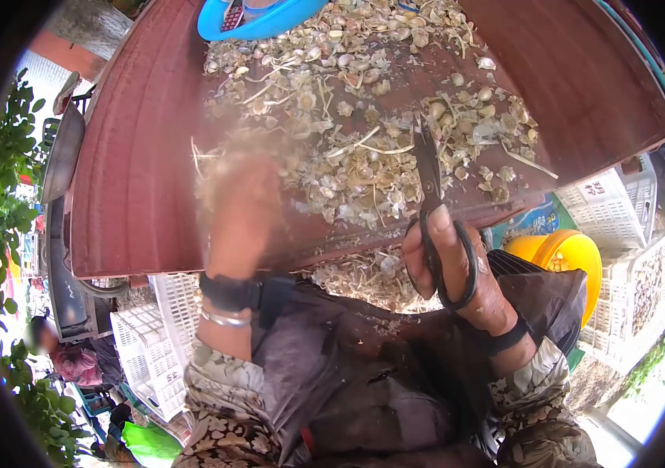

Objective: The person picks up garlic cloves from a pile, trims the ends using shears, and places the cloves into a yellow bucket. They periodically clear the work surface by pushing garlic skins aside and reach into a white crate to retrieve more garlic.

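Observation:
My right hand grips a pair of black-handled scissors, fingers through the loops. The dark blades point away from me over the reddish-brown table and look closed or nearly so. My left hand, with a watch and a bracelet at the wrist, is smeared by motion above the table's near left part. Its fingers cannot be made out, nor whether it holds anything. Between and beyond both hands lie garlic cloves, dry skins and stem bits, spread in a loose layer.
A blue basin sits at the table's far edge. Garlic scraps lie below the near edge. On the right are a yellow bucket and white crates; another white crate stands left. A person is farther off at left.

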Tool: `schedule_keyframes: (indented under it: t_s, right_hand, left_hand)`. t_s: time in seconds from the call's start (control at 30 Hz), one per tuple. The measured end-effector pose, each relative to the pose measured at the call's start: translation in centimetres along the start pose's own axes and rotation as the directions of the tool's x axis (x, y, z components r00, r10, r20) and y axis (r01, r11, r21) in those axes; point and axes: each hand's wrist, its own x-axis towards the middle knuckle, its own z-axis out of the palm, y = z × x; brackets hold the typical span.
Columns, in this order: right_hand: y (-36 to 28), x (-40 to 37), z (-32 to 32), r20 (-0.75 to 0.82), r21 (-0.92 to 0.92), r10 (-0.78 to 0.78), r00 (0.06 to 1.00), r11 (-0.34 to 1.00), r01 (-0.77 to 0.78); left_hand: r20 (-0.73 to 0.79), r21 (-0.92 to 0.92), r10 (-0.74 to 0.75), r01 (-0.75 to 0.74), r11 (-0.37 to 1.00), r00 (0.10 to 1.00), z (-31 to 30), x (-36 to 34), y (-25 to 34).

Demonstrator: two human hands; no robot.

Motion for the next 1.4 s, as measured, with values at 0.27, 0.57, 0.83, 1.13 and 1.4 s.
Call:
schedule_keyframes:
  t_s: [0.27, 0.57, 0.83, 1.13, 1.4]
  right_hand:
    - [0.2, 0.6, -0.4, 0.048, -0.084, -0.02, 0.999, 0.996, 0.024]
    - [-0.2, 0.2, -0.5, 0.017, -0.117, -0.044, 0.999, 0.992, 0.046]
    - [-0.6, -0.9, 0.0, -0.019, -0.106, -0.071, 0.997, 0.992, 0.069]
    - [-0.2, -0.2, 1.2, 0.031, -0.104, -0.064, 0.997, 0.992, 0.067]
    - [0.1, 0.6, -0.3, -0.033, -0.154, -0.1, 0.994, 0.984, 0.094]
  left_hand:
    - [0.361, 0.817, 0.544, -0.538, 0.206, 0.757, 0.2, 9.3, -5.8]
    - [0.239, 0.021, 0.048, -0.054, 0.998, 0.97, 0.9, 3.8, 1.0]
    - [-0.285, 0.855, 0.245, 0.13, 0.502, 0.927, -12.7, -14.3, 2.6]
    - [0.073, 0.792, 0.354, -0.271, 0.548, 0.932, -3.8, -7.4, 3.7]
    - [0.448, 0.857, 0.282, -0.497, 0.135, 0.848, -0.4, 4.9, -2.8]
